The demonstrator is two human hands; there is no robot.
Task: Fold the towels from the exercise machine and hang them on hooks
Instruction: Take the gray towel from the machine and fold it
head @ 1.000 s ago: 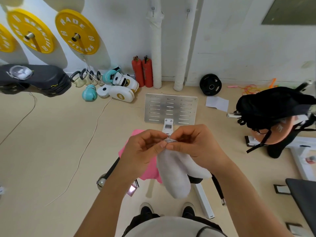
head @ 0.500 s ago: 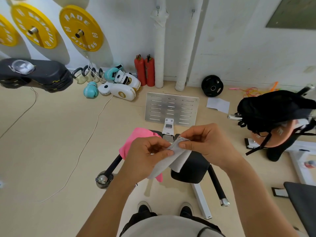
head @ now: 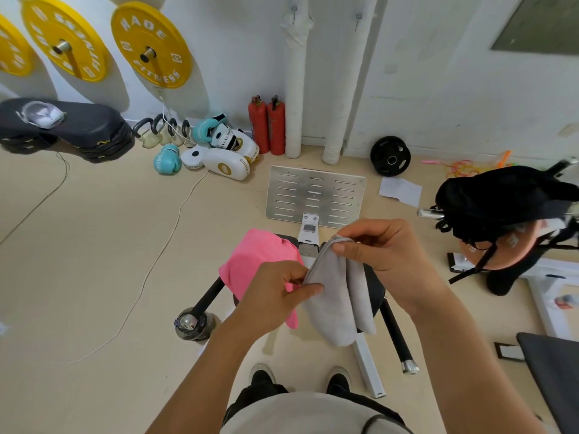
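A small grey towel (head: 336, 296) hangs folded in front of me, above the exercise machine's black seat (head: 374, 292). My right hand (head: 379, 255) pinches its upper fold between thumb and fingers. My left hand (head: 275, 296) pinches the towel's left edge lower down. A pink towel (head: 257, 261) lies draped over the machine's left side, partly hidden behind my left hand. Two hooks (head: 294, 9) sit high on the white wall, above the wrapped pipes.
The machine's metal footplate (head: 315, 195) lies ahead on the floor. Boxing gloves (head: 219, 151), kettlebells and two red extinguishers (head: 268, 126) line the wall. Yellow weight plates (head: 150, 45) hang upper left. A black bag (head: 501, 202) rests on equipment at right. A cable (head: 150, 261) crosses the floor.
The hands moved apart: my right hand rose with the towel's top fold while my left slid down its edge. The grey towel now hangs longer, doubled over.
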